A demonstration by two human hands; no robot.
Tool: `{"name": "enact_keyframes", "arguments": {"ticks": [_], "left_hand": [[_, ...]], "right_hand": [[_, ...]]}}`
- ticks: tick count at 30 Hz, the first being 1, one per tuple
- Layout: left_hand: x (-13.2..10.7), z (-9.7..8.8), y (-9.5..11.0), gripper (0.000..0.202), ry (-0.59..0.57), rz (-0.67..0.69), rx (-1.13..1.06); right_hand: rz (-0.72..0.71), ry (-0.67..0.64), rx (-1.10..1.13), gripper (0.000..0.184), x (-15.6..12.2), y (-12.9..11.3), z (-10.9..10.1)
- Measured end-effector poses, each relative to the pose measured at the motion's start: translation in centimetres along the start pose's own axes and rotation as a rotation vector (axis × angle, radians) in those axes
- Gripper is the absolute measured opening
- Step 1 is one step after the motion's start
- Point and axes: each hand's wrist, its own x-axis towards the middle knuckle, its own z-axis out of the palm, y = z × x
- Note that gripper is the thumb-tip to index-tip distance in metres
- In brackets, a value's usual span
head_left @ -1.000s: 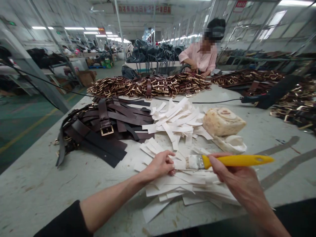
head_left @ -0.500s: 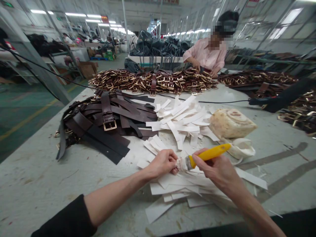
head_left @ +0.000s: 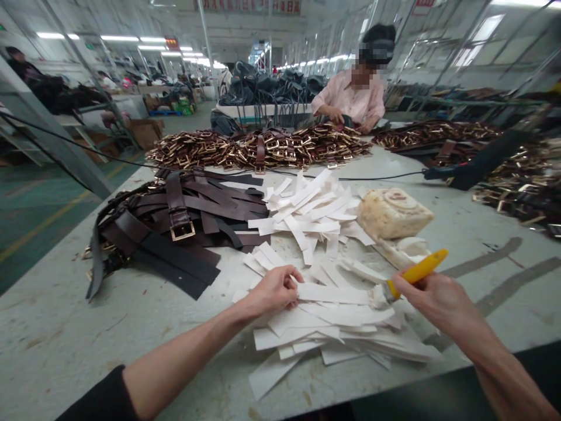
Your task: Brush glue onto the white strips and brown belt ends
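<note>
My left hand [head_left: 274, 289] is closed in a pinch on the left end of a white strip [head_left: 333, 293] that lies on top of a pile of white strips [head_left: 350, 336] near the table's front edge. My right hand [head_left: 433, 298] grips a brush with a yellow handle [head_left: 418, 271]. Its pale bristles [head_left: 377, 296] touch the right end of that same strip. A second heap of white strips [head_left: 313, 213] lies just beyond.
Dark brown belts with gold buckles [head_left: 175, 219] are heaped to the left. A lumpy beige bag [head_left: 394, 213] sits to the right of the strips. Piles of buckled straps [head_left: 263, 149] stretch across the far side, where a person in pink [head_left: 350, 102] works. A black cable [head_left: 377, 175] crosses the table.
The brush has swept from the strip's left end, by my left hand, to its right end. My left hand has stayed pinched on the strip.
</note>
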Motion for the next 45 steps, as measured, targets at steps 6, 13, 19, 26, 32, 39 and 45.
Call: {"name": "enact_keyframes", "arguments": {"ticks": [6,13,19,26,32,39,45], "left_hand": [[0.7,0.6,1.2,0.021,0.065,0.004,0.243],[0.2,1.1,2.4,0.009,0.153,0.174,0.547],[-0.5,1.8,4.5,0.008,0.097,0.097,0.875],[-2.1,2.4,3.9,0.023,-0.009,0.124,1.173],[-1.7,2.4,4.3,0.01,-0.038,0.266,1.397],[-1.3,2.8,4.7,0.017,-0.067,0.212,1.432],[-1.5,3.2,5.8,0.019,-0.084,0.14,1.418]], "right_hand": [[-0.028,0.02,0.0,0.039,-0.3,-0.8,0.2],[-0.038,0.016,0.025,0.038,-0.3,-1.0,0.1],[-0.051,0.039,0.052,0.039,-0.3,-0.5,0.4],[-0.069,0.042,0.06,0.038,-0.4,0.1,0.6],[-0.066,0.059,0.033,0.038,-0.4,-0.2,0.6],[-0.05,0.05,0.022,0.037,-0.2,-0.1,0.7],[-0.053,0.039,0.041,0.038,-0.5,-0.1,0.6]]}}
